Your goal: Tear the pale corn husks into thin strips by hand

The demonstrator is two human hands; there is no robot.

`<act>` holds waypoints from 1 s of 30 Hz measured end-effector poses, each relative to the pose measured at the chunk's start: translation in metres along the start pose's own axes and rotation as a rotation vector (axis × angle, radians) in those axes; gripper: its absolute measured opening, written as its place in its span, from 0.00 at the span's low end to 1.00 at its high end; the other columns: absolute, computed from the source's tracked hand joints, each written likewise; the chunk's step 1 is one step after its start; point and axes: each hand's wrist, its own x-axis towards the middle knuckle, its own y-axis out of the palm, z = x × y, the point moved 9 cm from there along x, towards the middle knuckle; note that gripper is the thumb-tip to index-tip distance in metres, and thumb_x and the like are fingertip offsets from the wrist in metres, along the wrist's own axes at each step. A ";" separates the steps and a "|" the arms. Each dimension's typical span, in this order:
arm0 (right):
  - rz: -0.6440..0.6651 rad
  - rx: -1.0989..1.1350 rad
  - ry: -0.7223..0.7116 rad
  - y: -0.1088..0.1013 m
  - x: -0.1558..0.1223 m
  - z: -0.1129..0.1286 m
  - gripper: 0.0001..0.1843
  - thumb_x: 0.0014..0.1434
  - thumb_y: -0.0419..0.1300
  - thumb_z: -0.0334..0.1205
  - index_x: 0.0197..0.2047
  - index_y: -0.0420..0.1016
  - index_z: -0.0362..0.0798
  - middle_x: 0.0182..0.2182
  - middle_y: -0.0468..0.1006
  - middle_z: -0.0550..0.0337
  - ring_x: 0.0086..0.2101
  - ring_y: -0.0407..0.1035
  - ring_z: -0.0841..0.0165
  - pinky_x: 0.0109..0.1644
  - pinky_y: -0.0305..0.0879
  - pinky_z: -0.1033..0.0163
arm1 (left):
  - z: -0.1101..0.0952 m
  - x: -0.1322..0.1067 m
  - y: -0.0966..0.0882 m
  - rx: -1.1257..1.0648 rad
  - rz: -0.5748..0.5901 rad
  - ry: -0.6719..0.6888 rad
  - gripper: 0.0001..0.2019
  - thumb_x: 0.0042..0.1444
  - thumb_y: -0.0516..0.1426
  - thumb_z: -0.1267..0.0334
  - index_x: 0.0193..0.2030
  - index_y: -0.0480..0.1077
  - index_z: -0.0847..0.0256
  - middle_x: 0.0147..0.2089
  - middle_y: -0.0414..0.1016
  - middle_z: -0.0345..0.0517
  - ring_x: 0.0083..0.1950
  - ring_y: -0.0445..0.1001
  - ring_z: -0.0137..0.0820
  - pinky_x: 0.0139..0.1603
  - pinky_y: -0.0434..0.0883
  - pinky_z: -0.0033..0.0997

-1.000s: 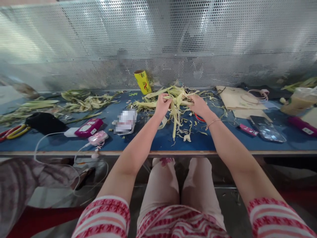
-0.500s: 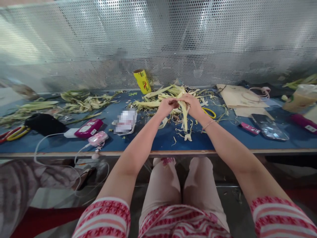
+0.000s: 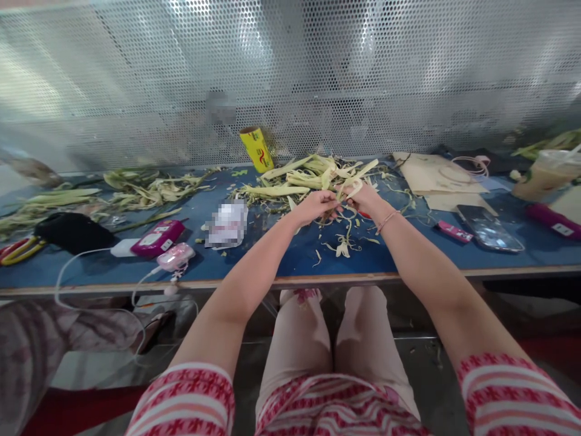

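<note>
Over the front of a heap of pale green-yellow leafy stalks [image 3: 313,178], my two hands are close together. My left hand [image 3: 318,206] is closed, its bent fingers pinching the lower end of a pale leafy stalk [image 3: 342,191]. My right hand [image 3: 363,198] is closed on the same stalk from the other side; a pale strip curls over its fingers. Something red [image 3: 364,214] shows just under my right hand; its kind is mostly hidden. Thin peeled scraps [image 3: 344,247] lie on the blue tabletop [image 3: 290,260] in front of my hands.
A yellow cardboard tube [image 3: 256,149] stands tilted behind the heap. Leftward are a white packet [image 3: 228,223], magenta device [image 3: 160,237], black pouch [image 3: 75,232] and more stalks [image 3: 149,188]. Rightward are brown paper [image 3: 438,175], a phone [image 3: 490,227] and a drink cup [image 3: 547,175]. Perforated metal [image 3: 290,79] rises behind.
The long pale stalk that hung down between my hands is gone from there. My right hand has moved slightly right and down, hiding the yellow ring handle; my left hand has moved slightly down.
</note>
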 end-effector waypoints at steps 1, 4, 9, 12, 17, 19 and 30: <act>0.004 0.001 0.021 0.000 0.000 -0.001 0.15 0.49 0.73 0.46 0.33 0.73 0.50 0.12 0.62 0.71 0.12 0.52 0.77 0.11 0.45 0.72 | 0.001 0.000 0.002 -0.021 0.011 -0.014 0.08 0.58 0.63 0.66 0.32 0.68 0.64 0.32 0.79 0.44 0.26 0.72 0.22 0.34 0.70 0.27; -0.029 0.032 0.104 -0.002 -0.001 -0.005 0.14 0.53 0.72 0.44 0.29 0.71 0.49 0.10 0.60 0.72 0.11 0.50 0.79 0.11 0.42 0.74 | 0.003 -0.001 0.003 -0.127 0.018 -0.039 0.09 0.57 0.64 0.69 0.32 0.67 0.64 0.31 0.79 0.43 0.26 0.73 0.22 0.33 0.71 0.27; -0.177 0.240 0.114 -0.015 -0.001 0.001 0.12 0.63 0.63 0.40 0.29 0.68 0.48 0.16 0.70 0.68 0.14 0.60 0.77 0.15 0.56 0.73 | 0.010 -0.002 -0.004 -0.313 -0.056 -0.126 0.10 0.59 0.62 0.73 0.31 0.64 0.63 0.28 0.78 0.43 0.23 0.72 0.21 0.32 0.72 0.26; -0.167 0.349 0.155 -0.017 -0.002 0.003 0.14 0.67 0.58 0.46 0.32 0.69 0.48 0.20 0.75 0.63 0.18 0.66 0.75 0.19 0.62 0.71 | 0.013 -0.005 -0.001 -0.283 -0.025 -0.189 0.10 0.59 0.61 0.74 0.30 0.64 0.64 0.29 0.79 0.46 0.24 0.73 0.22 0.34 0.73 0.28; -0.114 0.365 0.138 -0.016 -0.008 0.011 0.14 0.66 0.58 0.51 0.35 0.65 0.50 0.22 0.77 0.63 0.21 0.72 0.71 0.22 0.67 0.68 | 0.012 -0.006 0.004 -0.256 0.025 -0.191 0.10 0.59 0.62 0.73 0.32 0.64 0.63 0.31 0.79 0.45 0.26 0.75 0.23 0.37 0.73 0.30; -0.108 0.327 0.069 -0.014 -0.009 0.016 0.11 0.67 0.58 0.47 0.37 0.68 0.49 0.23 0.77 0.63 0.22 0.72 0.72 0.25 0.68 0.69 | 0.011 -0.005 0.002 -0.281 0.001 -0.165 0.11 0.58 0.63 0.72 0.33 0.63 0.62 0.30 0.78 0.43 0.26 0.75 0.23 0.37 0.74 0.30; 0.374 0.226 -0.246 0.028 -0.045 0.061 0.24 0.62 0.56 0.65 0.41 0.75 0.52 0.29 0.78 0.59 0.32 0.75 0.65 0.37 0.73 0.59 | 0.007 0.008 -0.025 -0.389 -0.300 0.044 0.11 0.61 0.57 0.74 0.34 0.57 0.59 0.27 0.66 0.33 0.23 0.59 0.19 0.25 0.56 0.20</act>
